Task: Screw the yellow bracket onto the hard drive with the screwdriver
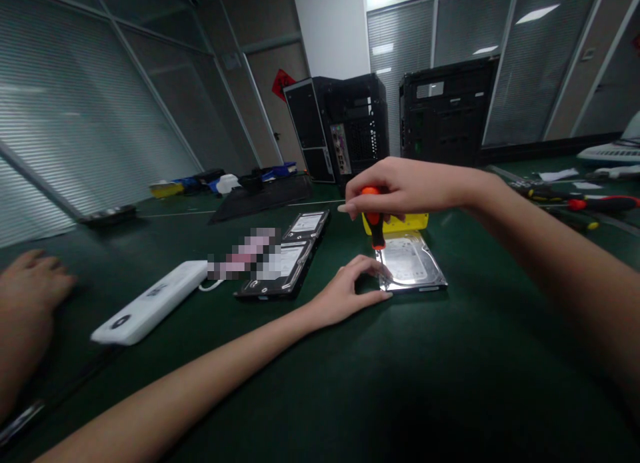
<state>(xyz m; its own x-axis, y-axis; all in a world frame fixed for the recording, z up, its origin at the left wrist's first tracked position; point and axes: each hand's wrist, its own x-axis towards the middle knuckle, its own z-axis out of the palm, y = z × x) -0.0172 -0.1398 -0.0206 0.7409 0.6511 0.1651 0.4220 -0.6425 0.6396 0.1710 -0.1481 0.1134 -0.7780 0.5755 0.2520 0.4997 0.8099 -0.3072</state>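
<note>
A silver hard drive (407,260) lies flat on the dark green tabletop. My left hand (353,286) grips its left side, the thumb at the near left corner and the curled fingers on the edge by the screwdriver's tip. My right hand (395,186) is wrapped round the orange and black handle of a screwdriver (375,223) from above. The tool stands nearly upright, its shaft pointing down at the drive's left edge. Exactly where the tip sits is hidden by my left fingers. Behind the drive is a yellow object (413,222), partly covered by my right hand.
Two more hard drives (287,266) lie left of my left hand, near a white power strip (150,303). Another person's hand (35,283) rests at far left. Black computer cases (345,130) stand behind; hand tools (595,202) lie at right. A black mat (265,200) lies farther back.
</note>
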